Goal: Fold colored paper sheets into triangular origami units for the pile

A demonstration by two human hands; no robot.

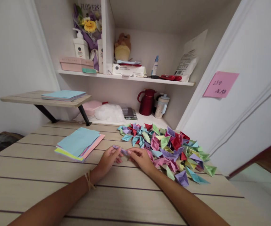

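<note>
My left hand (108, 160) and my right hand (142, 159) meet over the wooden table (43, 185), both pinching a small folded purple paper piece (122, 151) between the fingertips. Just right of my right hand lies a big heap of folded paper boats (170, 147) in red, pink, green, blue and purple. To the left of my left hand rests a stack of flat coloured paper sheets (79, 142), light blue on top.
A small raised side shelf (41, 98) holds more paper sheets (63, 94). Behind, a red kettle (146, 102), a white cup (162, 106) and a plastic bag (109, 113) stand in an alcove. A pink sticky note (220, 84) hangs on the right wall.
</note>
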